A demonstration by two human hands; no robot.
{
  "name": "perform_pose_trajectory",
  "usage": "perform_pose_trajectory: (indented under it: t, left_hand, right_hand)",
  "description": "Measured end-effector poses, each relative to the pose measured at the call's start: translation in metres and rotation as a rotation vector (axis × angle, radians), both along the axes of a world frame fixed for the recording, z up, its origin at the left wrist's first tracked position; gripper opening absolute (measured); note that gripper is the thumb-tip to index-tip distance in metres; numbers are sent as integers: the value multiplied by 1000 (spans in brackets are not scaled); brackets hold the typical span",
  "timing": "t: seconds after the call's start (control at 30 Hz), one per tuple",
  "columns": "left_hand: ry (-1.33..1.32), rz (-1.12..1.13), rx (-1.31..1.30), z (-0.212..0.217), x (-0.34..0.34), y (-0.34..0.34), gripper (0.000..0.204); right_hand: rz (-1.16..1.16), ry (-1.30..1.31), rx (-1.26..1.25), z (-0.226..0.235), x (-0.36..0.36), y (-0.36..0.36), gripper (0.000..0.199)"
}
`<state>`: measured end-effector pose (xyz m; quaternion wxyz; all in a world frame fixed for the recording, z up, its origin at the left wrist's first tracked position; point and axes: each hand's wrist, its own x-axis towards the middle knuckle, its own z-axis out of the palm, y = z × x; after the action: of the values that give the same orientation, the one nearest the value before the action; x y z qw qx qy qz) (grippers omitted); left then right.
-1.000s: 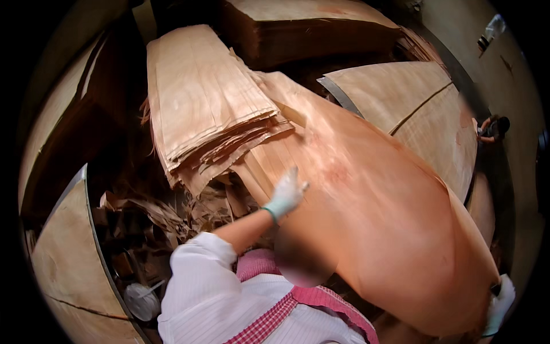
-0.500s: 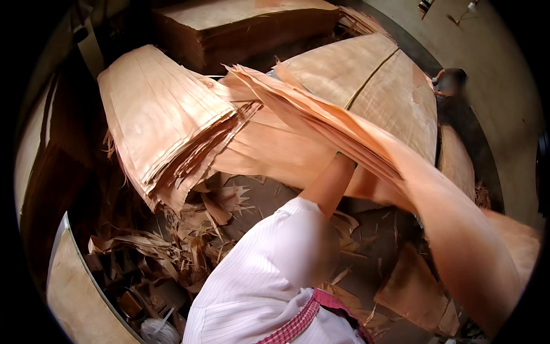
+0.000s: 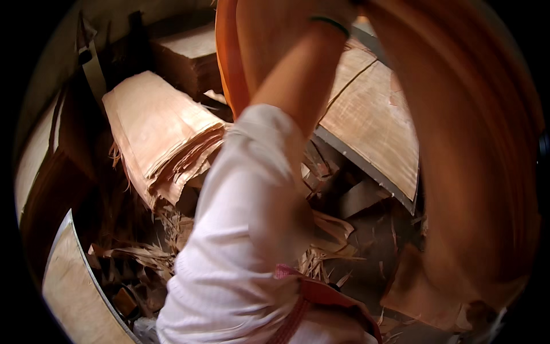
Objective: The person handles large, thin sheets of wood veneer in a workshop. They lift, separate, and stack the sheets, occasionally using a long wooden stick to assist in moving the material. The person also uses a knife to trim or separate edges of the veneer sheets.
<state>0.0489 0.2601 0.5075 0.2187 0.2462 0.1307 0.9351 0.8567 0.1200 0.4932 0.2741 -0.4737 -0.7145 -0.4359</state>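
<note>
My left arm, in a white sleeve, reaches up across the middle of the view. The left hand (image 3: 335, 8), above a dark green wrist band, is at the top edge, closed on thin orange-brown wood veneer sheets (image 3: 472, 120) that it holds up. Its fingers are mostly hidden. The raised sheets bow down the right side, blurred by motion, and another part curves down left of my forearm. My right hand does not show. Below the raised sheets lies a pale veneer stack (image 3: 375, 117) with a dark line across it and a grey edge beneath.
A fanned veneer pile (image 3: 163, 129) with ragged edges stands at left. Behind it is a tall stack (image 3: 192, 54), and another (image 3: 43, 163) stands at the far left. Torn veneer scraps (image 3: 143, 252) litter the floor. A curved-looking board edge (image 3: 77, 286) is at the lower left.
My left arm has risen toward the top, lifting the veneer sheets off the stacks. The grey edge and floor beneath now show, and the sheets cover more of the right side.
</note>
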Motion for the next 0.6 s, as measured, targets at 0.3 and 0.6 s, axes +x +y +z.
perform_pose_trajectory:
  t: [0.3,0.6]
  left_hand:
    - [548,-113,223,174,-60,-175,25]
    - [621,388,30,189,12,-392,30]
  right_hand:
    - [523,592,-502,-175,-92,151,52]
    - [1338,459,-716,-194,-268,160,35]
